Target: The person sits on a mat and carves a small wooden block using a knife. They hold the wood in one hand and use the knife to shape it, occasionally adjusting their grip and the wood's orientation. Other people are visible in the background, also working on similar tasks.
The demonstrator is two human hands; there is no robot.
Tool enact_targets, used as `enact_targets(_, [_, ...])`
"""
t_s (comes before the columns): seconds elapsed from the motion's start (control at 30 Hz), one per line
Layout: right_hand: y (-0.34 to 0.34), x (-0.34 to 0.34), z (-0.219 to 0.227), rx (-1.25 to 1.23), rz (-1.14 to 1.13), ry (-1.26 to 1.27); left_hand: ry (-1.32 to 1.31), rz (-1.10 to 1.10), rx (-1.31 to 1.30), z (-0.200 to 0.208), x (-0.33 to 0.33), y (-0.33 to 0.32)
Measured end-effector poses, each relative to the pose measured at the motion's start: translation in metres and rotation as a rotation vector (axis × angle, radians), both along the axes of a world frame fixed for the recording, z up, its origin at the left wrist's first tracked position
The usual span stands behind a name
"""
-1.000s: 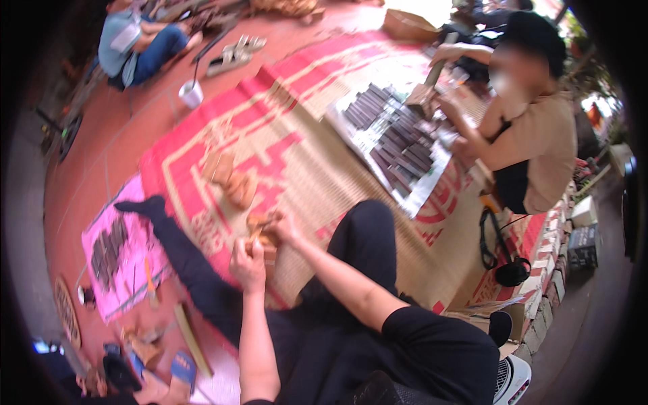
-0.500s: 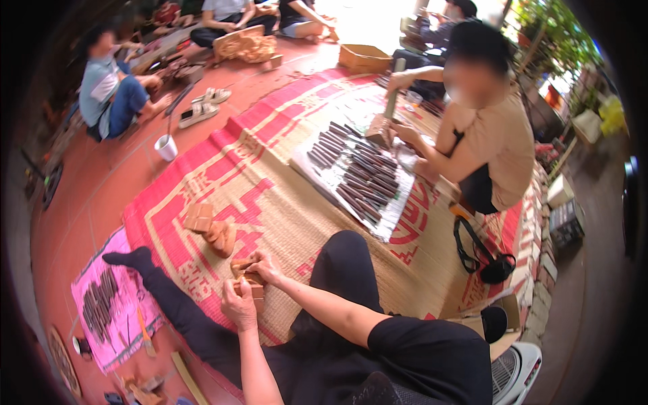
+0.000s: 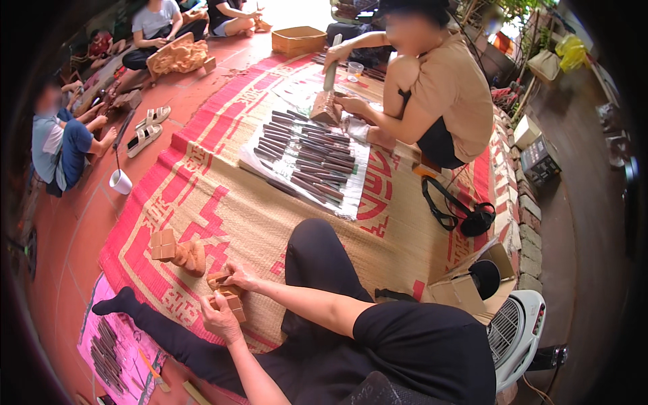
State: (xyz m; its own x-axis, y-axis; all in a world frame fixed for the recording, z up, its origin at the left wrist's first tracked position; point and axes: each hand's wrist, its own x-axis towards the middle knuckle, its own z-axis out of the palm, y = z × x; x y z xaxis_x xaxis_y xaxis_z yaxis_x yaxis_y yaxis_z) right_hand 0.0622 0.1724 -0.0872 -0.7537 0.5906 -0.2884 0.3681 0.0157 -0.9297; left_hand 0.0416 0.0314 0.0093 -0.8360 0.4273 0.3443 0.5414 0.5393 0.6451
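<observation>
Above my outstretched left leg, a small brown wood carving with a blocky base [image 3: 233, 305] is between my two hands. My left hand [image 3: 221, 320] has its fingers closed on the base's near side. The fingers of my right hand [image 3: 241, 277] are pinched at the carved upper end; whether they also hold a small tool is too small to make out. Just beyond, a second wood carving [image 3: 190, 257] with a square block base lies on its side on the patterned straw mat [image 3: 270, 202].
Dark-handled carving tools [image 3: 317, 158] lie in rows on a white sheet; more rest on a pink cloth [image 3: 138, 358] at left. Across the mat a person [image 3: 445, 94] holds a mallet [image 3: 333, 64] over a wooden block. A fan [image 3: 516, 331] and cardboard box [image 3: 466, 293] stand at right.
The whole view has swung to the right, so the scene sits farther left and more of the fan shows. Both my hands stay on the carving with little change in grip.
</observation>
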Motion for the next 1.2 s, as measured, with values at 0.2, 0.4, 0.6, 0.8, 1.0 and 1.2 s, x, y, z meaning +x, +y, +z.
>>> enact_targets(0.2, [-0.005, -0.016, 0.003, 0.167, -0.031, -0.137, -0.003, 0.005, -0.012, 0.001, -0.001, 0.000])
enact_targets(0.4, [-0.007, -0.030, -0.009, 0.177, -0.150, -0.152, 0.001, 0.007, 0.010, -0.010, -0.009, -0.003])
enact_targets(0.6, [-0.011, -0.017, -0.014, 0.032, -0.059, -0.045, -0.055, -0.005, 0.018, -0.004, -0.003, -0.005])
enact_targets(0.8, [-0.009, -0.026, 0.010, 0.071, -0.139, -0.197, -0.089, 0.002, 0.022, -0.004, -0.006, -0.004])
enact_targets(1.0, [-0.012, -0.015, -0.019, 0.194, -0.085, 0.097, -0.069, -0.001, 0.031, -0.006, -0.006, -0.004])
enact_targets(1.2, [-0.007, -0.024, 0.012, 0.084, -0.111, -0.237, -0.102, 0.009, -0.013, -0.004, -0.005, -0.003])
